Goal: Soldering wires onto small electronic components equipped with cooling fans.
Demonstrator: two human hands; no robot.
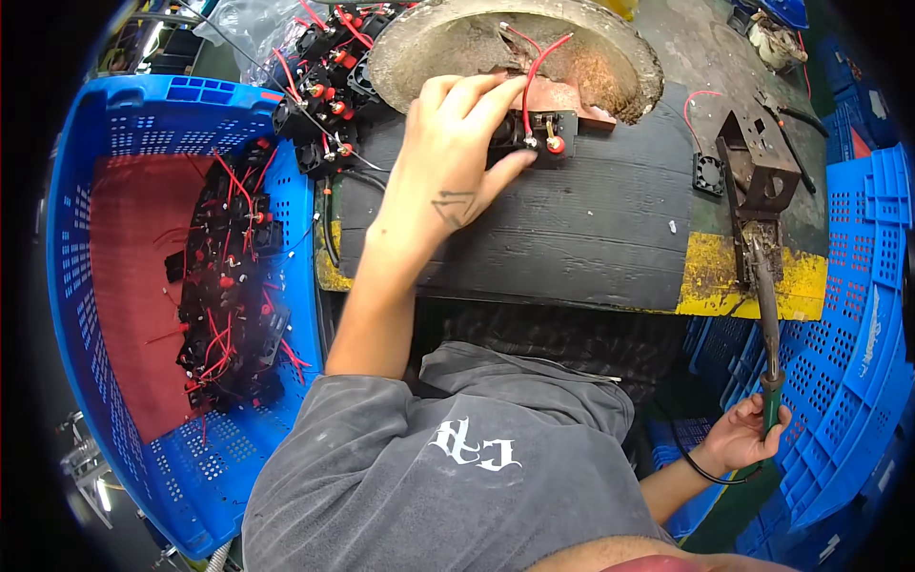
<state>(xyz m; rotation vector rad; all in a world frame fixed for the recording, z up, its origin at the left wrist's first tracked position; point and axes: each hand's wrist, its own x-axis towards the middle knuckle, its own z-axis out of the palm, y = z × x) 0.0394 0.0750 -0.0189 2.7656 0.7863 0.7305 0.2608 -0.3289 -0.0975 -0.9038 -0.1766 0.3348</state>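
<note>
My left hand [448,143] reaches over the bench mat and is closed round a small black part [564,127], thumb in front and fingers behind. This part carries a red round piece [556,145] and a soldered joint, from which a red wire [530,91] curves upward. Much of it is hidden by the hand. Low at the right, my right hand [748,434] grips the green handle of a soldering iron [770,400]. The iron's long shaft points up, its tip end at a rusty metal stand [762,181]. Behind the black part sits a crusted metal bowl [419,62].
Several black fan units [319,105] with red wires pile up at the back left. A blue crate [181,91] at left holds more of them. One small fan [708,173] lies beside the stand. Blue crates [853,362] line the right side. The bench edge has yellow strips [705,276].
</note>
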